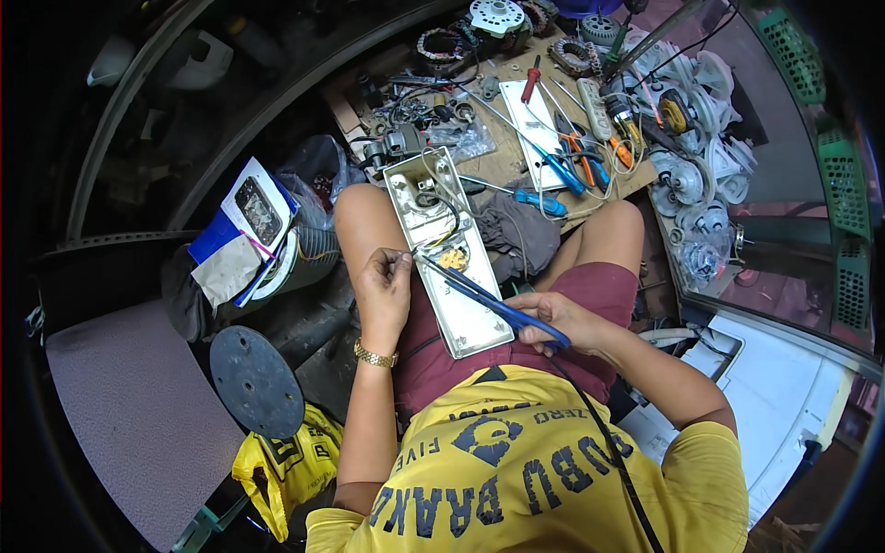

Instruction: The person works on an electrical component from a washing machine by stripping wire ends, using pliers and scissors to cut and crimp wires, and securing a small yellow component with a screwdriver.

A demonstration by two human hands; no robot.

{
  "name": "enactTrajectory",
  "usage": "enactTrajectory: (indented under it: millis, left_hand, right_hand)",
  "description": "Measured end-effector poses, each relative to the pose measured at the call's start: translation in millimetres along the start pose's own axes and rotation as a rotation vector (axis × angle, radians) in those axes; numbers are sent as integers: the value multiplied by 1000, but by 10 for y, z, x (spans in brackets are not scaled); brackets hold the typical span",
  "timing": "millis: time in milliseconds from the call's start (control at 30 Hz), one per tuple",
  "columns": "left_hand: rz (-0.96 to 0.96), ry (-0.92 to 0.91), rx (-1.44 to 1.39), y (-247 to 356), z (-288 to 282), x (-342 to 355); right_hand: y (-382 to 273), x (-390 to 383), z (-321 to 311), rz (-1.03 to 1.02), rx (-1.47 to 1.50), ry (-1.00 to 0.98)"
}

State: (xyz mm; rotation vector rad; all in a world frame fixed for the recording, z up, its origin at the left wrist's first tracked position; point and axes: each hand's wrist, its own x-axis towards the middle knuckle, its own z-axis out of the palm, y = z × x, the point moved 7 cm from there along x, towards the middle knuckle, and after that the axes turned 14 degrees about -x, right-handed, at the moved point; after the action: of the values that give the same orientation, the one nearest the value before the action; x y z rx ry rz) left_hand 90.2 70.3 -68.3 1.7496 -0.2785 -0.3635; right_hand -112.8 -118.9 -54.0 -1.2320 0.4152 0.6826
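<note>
Across my lap lies a long off-white plastic housing (470, 323), open side up. Wires (433, 198) and a small yellowish part (453, 259) sit inside it. My right hand (562, 318) grips long-nose pliers (498, 309) by their blue handles, and the narrow tip reaches over the housing's left wall. Beside that tip, at the left wall, is my left hand (385, 281), thumb and fingers pinched together. Whatever lies in the pinch is too small to make out.
Ahead stands a wooden workbench (502, 78) with screwdrivers (562, 170), orange-handled pliers (581, 157), a power strip (595, 109) and wire coils (442, 44). Several whitish motor parts (710, 157) pile up at right. A dark round disc (256, 381) and yellow bag (290, 465) are at left.
</note>
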Motion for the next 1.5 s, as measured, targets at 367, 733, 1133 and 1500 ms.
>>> enactTrajectory:
  millis: [367, 733, 1133, 1500]
  left_hand:
    - [-52, -61, 95, 74, -3, -7]
    - [-91, -104, -82, -138, 1, 34]
    - [451, 267, 698, 420, -918, 289]
    - [316, -251, 278, 295, 473, 383]
  right_hand:
    - [66, 375, 74, 19, 64, -27]
    - [2, 453, 15, 3, -173, -18]
    - [-616, 182, -1737, -321, -716, 761]
    - [-815, 1078, -2183, -480, -1263, 1274]
